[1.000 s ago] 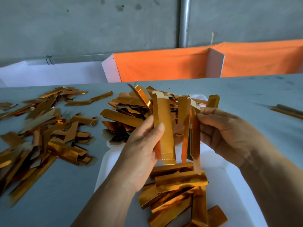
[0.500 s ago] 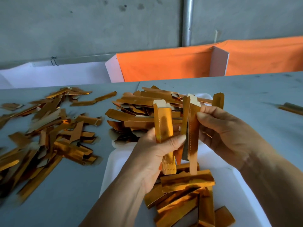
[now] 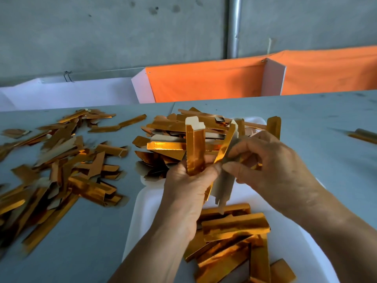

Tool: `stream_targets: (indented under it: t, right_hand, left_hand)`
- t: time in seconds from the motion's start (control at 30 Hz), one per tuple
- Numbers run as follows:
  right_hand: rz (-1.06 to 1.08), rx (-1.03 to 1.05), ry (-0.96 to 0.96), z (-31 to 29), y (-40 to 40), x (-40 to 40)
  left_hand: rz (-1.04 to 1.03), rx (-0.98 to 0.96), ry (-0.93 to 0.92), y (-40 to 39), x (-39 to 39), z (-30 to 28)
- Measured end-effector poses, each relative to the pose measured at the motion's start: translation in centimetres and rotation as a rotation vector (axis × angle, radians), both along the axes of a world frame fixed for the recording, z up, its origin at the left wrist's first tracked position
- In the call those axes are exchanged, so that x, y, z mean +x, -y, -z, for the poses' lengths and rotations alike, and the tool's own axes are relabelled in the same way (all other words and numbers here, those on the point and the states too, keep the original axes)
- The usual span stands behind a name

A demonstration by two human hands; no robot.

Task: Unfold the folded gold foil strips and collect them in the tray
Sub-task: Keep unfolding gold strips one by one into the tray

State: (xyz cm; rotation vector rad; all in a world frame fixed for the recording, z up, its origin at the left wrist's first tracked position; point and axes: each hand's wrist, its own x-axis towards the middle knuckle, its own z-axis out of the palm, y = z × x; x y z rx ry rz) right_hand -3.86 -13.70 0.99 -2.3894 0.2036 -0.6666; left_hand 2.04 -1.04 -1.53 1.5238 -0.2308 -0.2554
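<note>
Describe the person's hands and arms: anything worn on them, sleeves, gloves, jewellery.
Both the left hand and the right hand are bare, with no gloves. No rings show on the visible fingers, and no watch or bracelet on either wrist. Both forearms are uncovered down to the frame's bottom edge; no sleeve is in view.

The left hand [image 3: 189,186] covers the lower end of the upright gold strip [image 3: 195,148] it grips, and its fingertips are out of sight behind that strip. The right hand [image 3: 271,166] hides part of the second strip [image 3: 223,180] pinched between both hands. The white tray [image 3: 140,213] runs off the bottom edge, its far rim buried under the heap of strips [image 3: 163,144]. The loose pile [image 3: 61,170] on the worktop [image 3: 81,242] is blurred toward the left edge and cut off there. A gold piece [image 3: 365,134] is clipped by the right edge.
</note>
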Motion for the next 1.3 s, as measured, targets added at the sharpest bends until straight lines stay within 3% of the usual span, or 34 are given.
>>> stream_targets:
  t: [0.27, 0.43, 0.63, 0.87, 1.3]
  right_hand:
    - [-0.222, 0.173, -0.055, -0.5, 1.0, -0.8]
    - [-0.371, 0.533, -0.002, -0.4, 1.1, -0.4]
    - [-0.288, 0.553, -0.043, 0.1, 0.8, 0.1]
    - [-0.296, 0.947, 0.023, 0.0, 1.8, -0.4]
    - [-0.286, 0.976, -0.030, -0.1, 1.9, -0.6]
  left_hand:
    - [0.006, -0.008, -0.024, -0.5, 0.7, 0.2]
    - [0.108, 0.004, -0.023, -0.4, 0.2, 0.0]
    - [0.192, -0.012, -0.102, -0.4, 0.3, -0.1]
    - [0.318, -0.079, -0.177, -0.7, 0.0, -0.2]
    - [0.341, -0.050, -0.047, -0.6, -0.1, 0.0]
